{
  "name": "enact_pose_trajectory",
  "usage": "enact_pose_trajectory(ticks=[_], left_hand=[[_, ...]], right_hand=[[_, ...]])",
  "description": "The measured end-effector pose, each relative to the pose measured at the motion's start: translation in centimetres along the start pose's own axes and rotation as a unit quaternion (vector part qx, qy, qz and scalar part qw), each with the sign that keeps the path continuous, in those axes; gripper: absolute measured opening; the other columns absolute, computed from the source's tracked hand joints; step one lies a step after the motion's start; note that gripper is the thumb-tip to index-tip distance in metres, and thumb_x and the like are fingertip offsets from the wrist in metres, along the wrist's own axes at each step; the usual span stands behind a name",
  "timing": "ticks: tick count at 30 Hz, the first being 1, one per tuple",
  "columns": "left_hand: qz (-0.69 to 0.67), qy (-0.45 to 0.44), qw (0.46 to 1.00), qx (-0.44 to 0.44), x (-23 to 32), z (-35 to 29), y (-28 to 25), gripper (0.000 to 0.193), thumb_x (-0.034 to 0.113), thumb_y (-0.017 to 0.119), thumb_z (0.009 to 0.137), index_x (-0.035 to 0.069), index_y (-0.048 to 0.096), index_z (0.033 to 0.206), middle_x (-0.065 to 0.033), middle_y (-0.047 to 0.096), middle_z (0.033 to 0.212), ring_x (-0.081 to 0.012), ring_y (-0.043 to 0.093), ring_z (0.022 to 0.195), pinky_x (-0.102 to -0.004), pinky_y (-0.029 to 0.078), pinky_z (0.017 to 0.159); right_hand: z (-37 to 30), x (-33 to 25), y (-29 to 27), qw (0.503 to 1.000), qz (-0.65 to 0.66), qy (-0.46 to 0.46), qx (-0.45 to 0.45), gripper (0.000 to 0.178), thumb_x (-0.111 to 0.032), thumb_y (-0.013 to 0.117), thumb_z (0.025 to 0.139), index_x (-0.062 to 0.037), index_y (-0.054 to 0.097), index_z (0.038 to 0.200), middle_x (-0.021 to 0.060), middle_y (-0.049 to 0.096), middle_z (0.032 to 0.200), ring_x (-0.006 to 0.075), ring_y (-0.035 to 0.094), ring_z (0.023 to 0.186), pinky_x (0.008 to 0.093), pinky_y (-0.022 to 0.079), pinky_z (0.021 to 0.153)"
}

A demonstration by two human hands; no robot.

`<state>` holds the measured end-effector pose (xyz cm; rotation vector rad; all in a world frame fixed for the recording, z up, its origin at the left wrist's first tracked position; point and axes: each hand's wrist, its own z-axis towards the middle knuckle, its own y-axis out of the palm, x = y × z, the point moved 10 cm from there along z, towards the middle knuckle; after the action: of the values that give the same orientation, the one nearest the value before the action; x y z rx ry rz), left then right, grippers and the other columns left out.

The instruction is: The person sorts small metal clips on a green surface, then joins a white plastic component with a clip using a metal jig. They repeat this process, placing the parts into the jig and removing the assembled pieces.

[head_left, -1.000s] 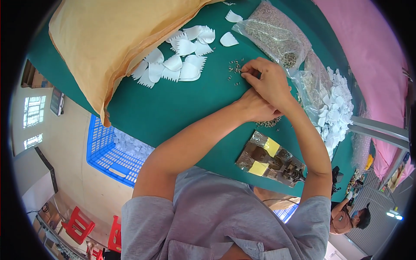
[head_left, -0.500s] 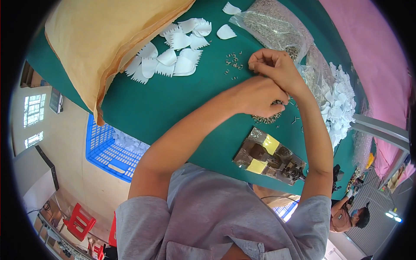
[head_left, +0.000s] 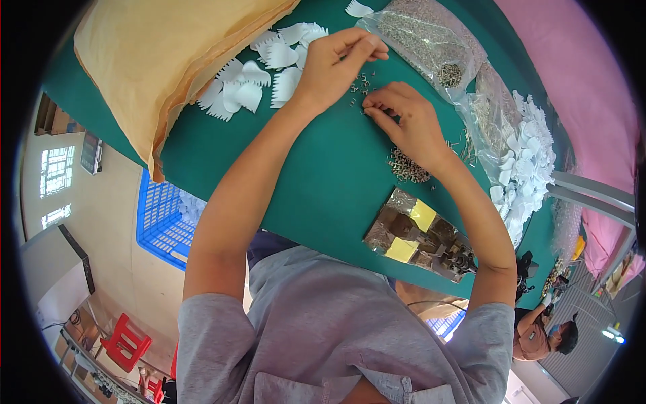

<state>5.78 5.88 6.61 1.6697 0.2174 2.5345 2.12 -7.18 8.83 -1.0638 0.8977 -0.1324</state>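
On green table, near far edge: left hand raised, fingertips pressed together, pinching something too small to make out. Right hand just beside it, fingertips pinched down at scattered small metal hooks lying on the cloth between both hands. Heap of same hooks close under right wrist. Shape of single hooks hard to tell at this size. Beyond hands: clear bag of metal parts, cut off at upper rim; white petal-shaped cutouts partly hidden under yellow-tan sack. More white cutouts in clear bag at right. Foil pouch with yellow patches near table's near edge. Below table: blue plastic crate, pale floor, red stool. Another person at lower right, largely cut off.
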Motion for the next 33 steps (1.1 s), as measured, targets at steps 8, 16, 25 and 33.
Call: enact_pose_trajectory(ticks=[8, 16, 25, 33], left_hand=[[-0.007, -0.034, 0.999, 0.017, -2.1, 0.3, 0.4, 0.031, 0.021, 0.055, 0.11, -0.004, 0.074, 0.109, -0.0081, 0.077, 0.102, -0.0155, 0.072, 0.098, -0.0295, 0.056, 0.092], [-0.03, -0.056, 0.998, 0.026, -2.8, 0.7, -0.9, 0.035, 0.023, 0.049, 0.113, -0.004, 0.072, 0.115, -0.0119, 0.076, 0.112, -0.0196, 0.073, 0.106, -0.0326, 0.056, 0.1], [-0.056, -0.072, 0.995, 0.024, -3.2, 0.7, -0.9, 0.037, 0.025, 0.049, 0.113, -0.004, 0.072, 0.113, -0.0119, 0.075, 0.112, -0.0191, 0.073, 0.105, -0.0319, 0.057, 0.098], [-0.046, -0.081, 0.995, 0.024, -3.2, 0.7, -1.0, 0.038, 0.026, 0.05, 0.113, -0.004, 0.072, 0.112, -0.0112, 0.075, 0.11, -0.0187, 0.073, 0.105, -0.0313, 0.057, 0.097]], right_hand=[[-0.6, -2.1, 0.1, 0.996, -0.049, -0.073, -0.022, 0.012, -0.008, 0.073, 0.087, -0.0068, 0.071, 0.099, 0.0068, 0.064, 0.095, 0.0288, 0.064, 0.096, 0.0428, 0.055, 0.079], [-2.0, -1.2, -0.7, 0.948, -0.178, 0.005, -0.264, 0.015, -0.003, 0.073, 0.088, -0.0036, 0.073, 0.103, 0.0108, 0.068, 0.097, 0.031, 0.068, 0.095, 0.0401, 0.056, 0.082], [0.9, 1.2, -1.4, 0.997, -0.057, 0.044, 0.017, 0.018, -0.014, 0.073, 0.091, -0.0089, 0.075, 0.108, 0.0074, 0.07, 0.102, 0.0288, 0.067, 0.1, 0.0403, 0.055, 0.083], [0.6, 1.8, -0.9, 0.997, -0.051, 0.055, 0.027, 0.019, -0.02, 0.078, 0.089, -0.0087, 0.077, 0.104, 0.006, 0.07, 0.101, 0.027, 0.067, 0.099, 0.0393, 0.055, 0.081]])
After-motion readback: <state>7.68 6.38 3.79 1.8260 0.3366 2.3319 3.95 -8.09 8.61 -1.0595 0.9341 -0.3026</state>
